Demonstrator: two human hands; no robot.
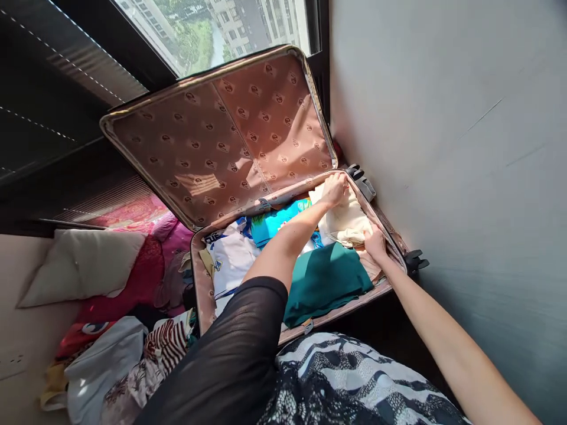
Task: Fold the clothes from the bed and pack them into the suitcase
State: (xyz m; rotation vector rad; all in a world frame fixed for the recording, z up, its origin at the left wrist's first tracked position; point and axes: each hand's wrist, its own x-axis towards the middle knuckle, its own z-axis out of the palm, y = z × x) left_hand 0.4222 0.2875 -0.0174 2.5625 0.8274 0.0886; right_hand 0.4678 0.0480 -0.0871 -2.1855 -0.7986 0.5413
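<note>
Both hands pressing cream garment (343,221) into far right corner of open suitcase (201,277): left hand (335,189) gripping far edge, right hand (374,243) pinching near edge.

lid lining (221,136): repeated small logo print, too small to read
white shirt (230,257): blue print, illegible
readable text: none, no numbers or signs either

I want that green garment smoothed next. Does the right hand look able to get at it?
Probably yes: the right hand rests on the cream cloth right beside the green garment, which lies uncovered on top.
</note>
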